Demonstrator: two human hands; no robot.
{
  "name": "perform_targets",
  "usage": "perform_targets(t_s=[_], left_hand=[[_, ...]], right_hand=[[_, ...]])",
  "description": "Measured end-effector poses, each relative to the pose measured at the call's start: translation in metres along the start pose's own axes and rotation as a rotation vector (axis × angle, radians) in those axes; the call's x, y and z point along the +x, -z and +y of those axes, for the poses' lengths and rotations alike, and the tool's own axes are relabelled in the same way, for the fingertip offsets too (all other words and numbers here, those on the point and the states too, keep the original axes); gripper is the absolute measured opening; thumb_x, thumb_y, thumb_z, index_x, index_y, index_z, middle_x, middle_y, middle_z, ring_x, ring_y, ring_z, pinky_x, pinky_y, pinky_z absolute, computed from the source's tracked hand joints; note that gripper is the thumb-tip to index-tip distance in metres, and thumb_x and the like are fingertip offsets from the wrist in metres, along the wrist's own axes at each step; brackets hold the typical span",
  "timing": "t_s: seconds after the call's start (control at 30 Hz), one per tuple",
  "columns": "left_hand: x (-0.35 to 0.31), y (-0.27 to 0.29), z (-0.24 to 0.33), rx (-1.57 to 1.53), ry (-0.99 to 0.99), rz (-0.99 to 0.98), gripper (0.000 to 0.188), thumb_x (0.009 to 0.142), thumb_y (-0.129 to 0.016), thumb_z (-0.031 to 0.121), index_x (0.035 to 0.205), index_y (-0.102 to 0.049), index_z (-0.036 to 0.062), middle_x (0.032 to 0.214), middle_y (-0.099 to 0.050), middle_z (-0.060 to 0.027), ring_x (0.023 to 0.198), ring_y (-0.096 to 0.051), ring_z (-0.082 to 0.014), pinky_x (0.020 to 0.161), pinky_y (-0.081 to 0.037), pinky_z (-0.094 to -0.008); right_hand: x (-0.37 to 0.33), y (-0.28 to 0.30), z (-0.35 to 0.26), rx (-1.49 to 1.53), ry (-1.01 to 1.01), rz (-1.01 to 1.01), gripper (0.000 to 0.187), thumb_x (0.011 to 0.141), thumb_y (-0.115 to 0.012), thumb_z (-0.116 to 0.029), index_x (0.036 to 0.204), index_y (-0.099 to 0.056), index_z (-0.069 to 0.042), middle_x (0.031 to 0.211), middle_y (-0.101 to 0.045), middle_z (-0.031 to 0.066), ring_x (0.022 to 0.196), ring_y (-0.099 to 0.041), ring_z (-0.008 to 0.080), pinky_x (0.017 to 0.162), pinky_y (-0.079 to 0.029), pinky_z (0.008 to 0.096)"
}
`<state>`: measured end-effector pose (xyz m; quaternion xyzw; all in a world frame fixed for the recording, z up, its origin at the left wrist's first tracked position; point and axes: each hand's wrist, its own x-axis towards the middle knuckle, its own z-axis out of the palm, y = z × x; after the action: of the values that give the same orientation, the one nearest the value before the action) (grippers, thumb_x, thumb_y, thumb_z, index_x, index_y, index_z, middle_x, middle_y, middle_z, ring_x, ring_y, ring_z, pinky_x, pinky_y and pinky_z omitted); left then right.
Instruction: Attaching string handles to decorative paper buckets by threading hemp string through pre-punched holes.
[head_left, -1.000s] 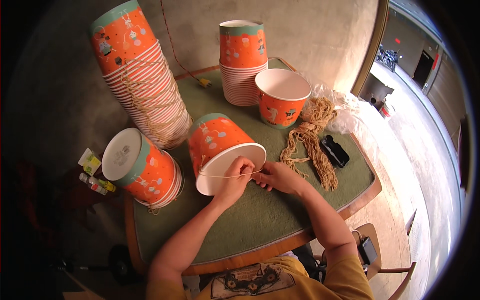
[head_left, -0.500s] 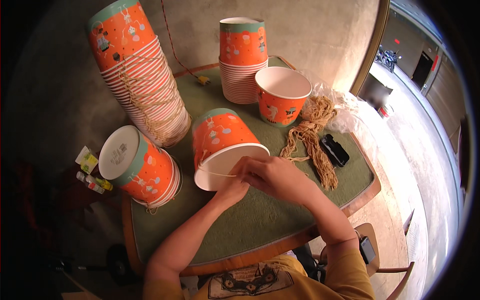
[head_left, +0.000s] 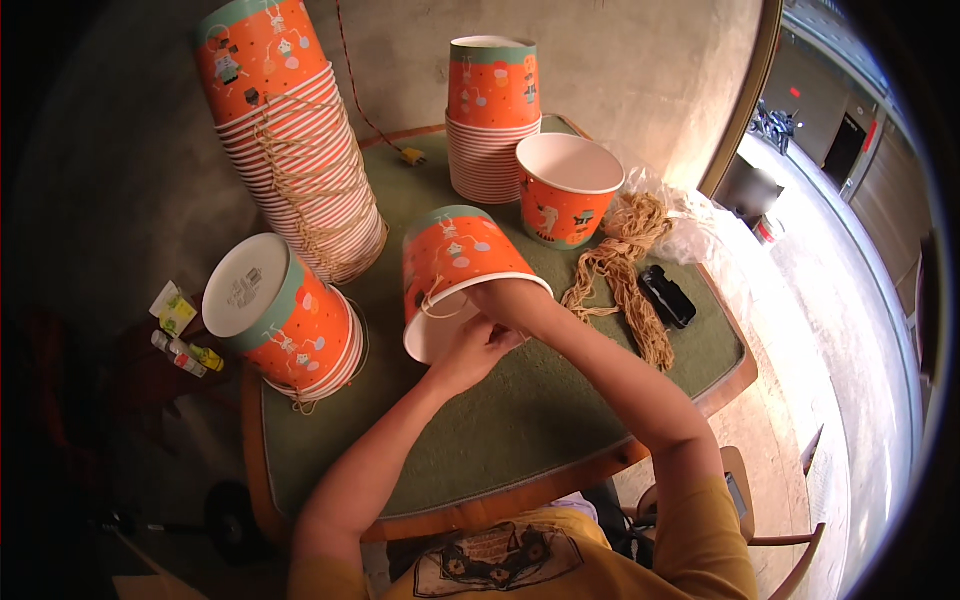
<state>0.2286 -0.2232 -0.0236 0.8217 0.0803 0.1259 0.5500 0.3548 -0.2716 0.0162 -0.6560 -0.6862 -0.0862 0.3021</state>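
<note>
An orange paper bucket (head_left: 455, 262) with a teal band lies on its side in the middle of the green table (head_left: 520, 425), its open mouth toward me. A short loop of tan twine (head_left: 434, 300) hangs on its outer wall near the rim. My right hand (head_left: 507, 298) reaches into the bucket's mouth, so its fingers are hidden inside. My left hand (head_left: 470, 350) is curled at the lower rim, gripping the bucket's edge right where the twine comes through.
A tall twine-tied stack of buckets (head_left: 290, 150) leans at the back left, and a shorter stack (head_left: 285, 320) lies left. Another stack (head_left: 490, 120) and one upright bucket (head_left: 565, 190) stand behind. A twine bundle (head_left: 620, 280) and black device (head_left: 668, 297) lie right.
My right hand has gone from in front of the rim into the bucket. The bucket has tipped a little more toward me, and my left hand stays at its rim.
</note>
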Motion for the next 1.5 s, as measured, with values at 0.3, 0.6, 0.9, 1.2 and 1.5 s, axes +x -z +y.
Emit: perform_targets(t_s=[0.3, 0.6, 0.9, 1.2, 1.5], left_hand=[[0.005, -0.001, -0.015, -0.271, 0.002, 0.031, 0.016, 0.094, -0.065, 0.015, 0.097, -0.059, 0.0003, 0.082, -0.059, -0.0014, 0.073, -0.054, -0.0098, 0.067, -0.046, -0.0270], [0.001, 0.001, -0.007, -0.206, 0.069, 0.002, 0.015, 0.094, -0.065, 0.013, 0.099, -0.064, -0.0007, 0.085, -0.061, 0.0007, 0.076, -0.052, -0.0076, 0.068, -0.046, -0.0253], [0.002, -0.001, -0.014, -0.274, 0.063, 0.005, 0.016, 0.093, -0.064, 0.014, 0.096, -0.063, -0.0016, 0.081, -0.060, -0.0010, 0.075, -0.052, -0.0075, 0.068, -0.046, -0.0276], [0.001, -0.004, -0.001, -0.194, 0.090, 0.107, 0.023, 0.093, -0.057, 0.018, 0.104, -0.059, -0.0027, 0.086, -0.060, -0.0033, 0.077, -0.055, -0.0103, 0.067, -0.047, -0.0298], [0.011, -0.007, 0.001, -0.375, 0.141, 0.067, 0.013, 0.096, -0.052, 0.009, 0.100, -0.059, -0.0008, 0.081, -0.056, -0.0008, 0.071, -0.050, -0.0075, 0.062, -0.042, -0.0241]], right_hand=[[0.027, 0.026, -0.034, 0.354, -0.706, -0.315, 0.022, 0.090, -0.055, -0.020, 0.106, -0.063, -0.008, 0.092, -0.066, 0.0177, 0.083, -0.066, 0.0349, 0.072, -0.052, 0.0429], [0.033, 0.032, -0.052, 0.536, -1.064, -0.431, 0.024, 0.089, -0.054, -0.020, 0.110, -0.063, -0.010, 0.097, -0.067, 0.0166, 0.087, -0.066, 0.0343, 0.074, -0.053, 0.0426], [0.021, -0.002, -0.023, 0.101, -0.217, 0.051, 0.024, 0.088, -0.056, -0.017, 0.110, -0.062, -0.010, 0.099, -0.066, 0.0157, 0.090, -0.066, 0.0352, 0.076, -0.053, 0.0433], [-0.058, 0.062, -0.044, 0.179, -0.211, -0.002, 0.026, 0.084, -0.059, -0.002, 0.110, -0.058, -0.007, 0.097, -0.064, 0.0146, 0.087, -0.066, 0.0363, 0.074, -0.055, 0.0430], [-0.099, 0.053, -0.025, -0.105, -0.176, 0.165, 0.029, 0.084, -0.064, -0.004, 0.112, -0.059, -0.008, 0.104, -0.066, 0.0089, 0.087, -0.067, 0.0304, 0.071, -0.057, 0.0378]])
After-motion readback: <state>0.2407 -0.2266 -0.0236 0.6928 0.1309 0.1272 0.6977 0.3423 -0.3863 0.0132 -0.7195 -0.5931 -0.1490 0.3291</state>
